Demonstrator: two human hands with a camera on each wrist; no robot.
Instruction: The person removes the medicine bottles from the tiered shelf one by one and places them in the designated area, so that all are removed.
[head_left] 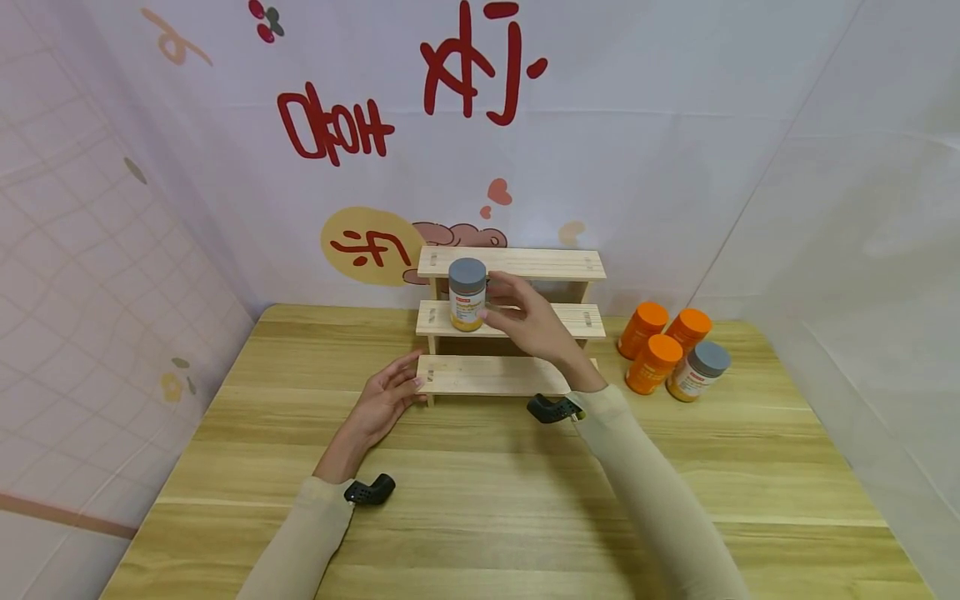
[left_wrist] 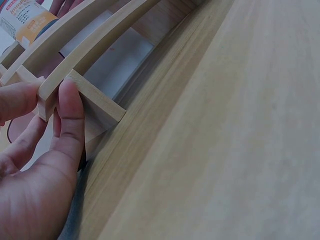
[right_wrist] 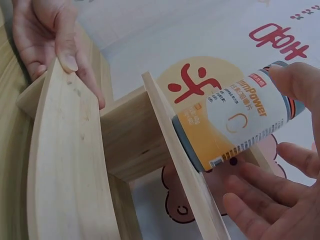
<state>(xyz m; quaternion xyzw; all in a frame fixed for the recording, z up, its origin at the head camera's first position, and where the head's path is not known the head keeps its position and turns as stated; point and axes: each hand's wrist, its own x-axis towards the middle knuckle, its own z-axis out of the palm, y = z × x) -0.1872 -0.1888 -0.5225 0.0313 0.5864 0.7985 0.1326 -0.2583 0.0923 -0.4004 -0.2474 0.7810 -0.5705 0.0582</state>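
Note:
A small three-step wooden shelf stands on the table. My left hand pinches the left end of its lowest step, the thumb over the board and fingers underneath, as the left wrist view shows. On the left part of the middle step stands an upright supplement bottle with a grey cap and a white and yellow label. My right hand is at the bottle's right side. In the right wrist view its thumb overlaps the cap, while the other fingers spread loosely behind the bottle.
Right of the shelf several orange bottles stand close together, with another grey-capped bottle beside them. A printed wall hanging rises right behind the wooden table.

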